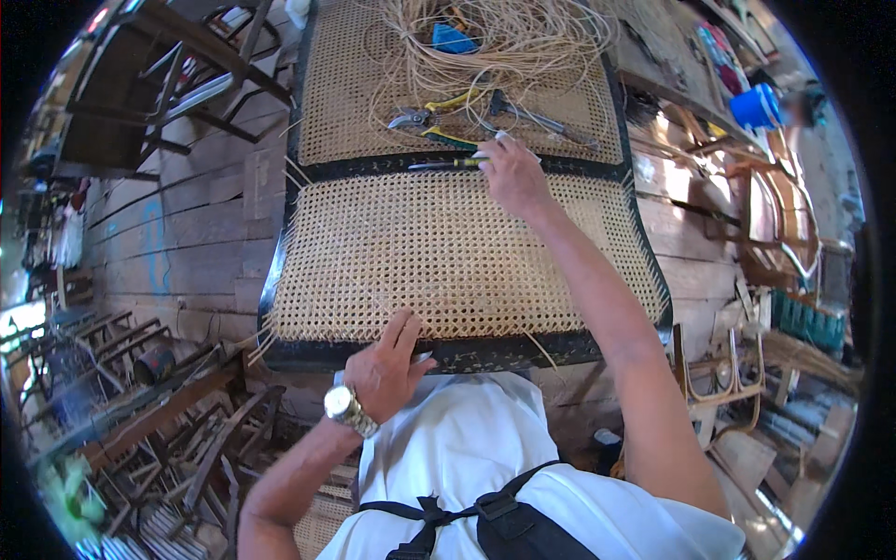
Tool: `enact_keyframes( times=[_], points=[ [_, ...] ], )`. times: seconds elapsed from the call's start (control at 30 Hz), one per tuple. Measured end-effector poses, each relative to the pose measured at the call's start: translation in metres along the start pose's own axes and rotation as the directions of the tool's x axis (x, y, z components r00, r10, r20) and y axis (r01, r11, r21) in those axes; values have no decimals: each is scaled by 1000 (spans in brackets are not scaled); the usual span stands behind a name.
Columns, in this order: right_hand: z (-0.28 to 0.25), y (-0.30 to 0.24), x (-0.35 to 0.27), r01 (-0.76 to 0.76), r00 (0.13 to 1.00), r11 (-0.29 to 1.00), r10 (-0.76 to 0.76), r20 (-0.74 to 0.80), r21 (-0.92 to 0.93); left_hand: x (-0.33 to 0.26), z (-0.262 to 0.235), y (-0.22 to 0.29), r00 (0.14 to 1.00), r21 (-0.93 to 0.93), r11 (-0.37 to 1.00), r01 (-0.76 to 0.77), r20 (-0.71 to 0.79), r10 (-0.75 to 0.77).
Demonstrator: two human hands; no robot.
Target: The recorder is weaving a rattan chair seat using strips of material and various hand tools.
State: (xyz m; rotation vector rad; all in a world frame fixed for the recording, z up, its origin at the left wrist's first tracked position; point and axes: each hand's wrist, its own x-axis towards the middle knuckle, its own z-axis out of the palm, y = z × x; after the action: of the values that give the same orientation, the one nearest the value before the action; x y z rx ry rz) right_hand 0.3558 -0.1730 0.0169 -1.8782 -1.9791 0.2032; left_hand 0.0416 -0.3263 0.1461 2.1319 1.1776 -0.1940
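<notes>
A woven cane panel (448,252) in a black wooden frame (485,353) lies in front of me. My left hand (383,373) rests at the near rail, its fingers stretched onto the cane edge; a small pale bit shows by its thumb. Farther off, my right hand (513,177) reaches to the middle rail, fingers closed at the yellow handle of a slim screwdriver-like tool (457,164). White material shows around those fingers. Just beyond lie pruning shears (411,119) with yellow and green handles and a hammer (532,114). Loose cane ends stick out along the panel's edges.
A tangled heap of cane strands (532,47) lies on the far panel, with a blue object (454,37) among it. Dark wooden chairs (177,75) stand at left, chair parts (177,411) at lower left. A blue bucket (756,107) and bent frames (784,215) are at right.
</notes>
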Motion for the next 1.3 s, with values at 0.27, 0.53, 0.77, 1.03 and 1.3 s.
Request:
enact_keyframes(
  times=[0.27, 0.53, 0.77, 1.03, 1.3],
  points=[
    [-5, 38, 43, -447, 894, 880, 433, 116, 161, -54, 32, 62, 927, -607, 743, 280, -30, -374],
    [-18, 13, -2, -159, 979, 982, 143, -147, -104, -38, 69, 39, 970, -523, 839, 150, -88, -228],
    [15, -9, 52, 51, 997, 986, -61, -57, -161, -5, 89, 33, 1000, -511, 859, -16, -25, 4],
    [34, -33, 110, -189, 781, 936, 327, 533, -297, -9, 105, 15, 999, -628, 778, -37, -34, 21],
    [-23, -35, 125, -214, 924, 925, 88, 373, 313, -11, 117, 37, 982, -734, 680, 14, -119, -149]
  ],
)
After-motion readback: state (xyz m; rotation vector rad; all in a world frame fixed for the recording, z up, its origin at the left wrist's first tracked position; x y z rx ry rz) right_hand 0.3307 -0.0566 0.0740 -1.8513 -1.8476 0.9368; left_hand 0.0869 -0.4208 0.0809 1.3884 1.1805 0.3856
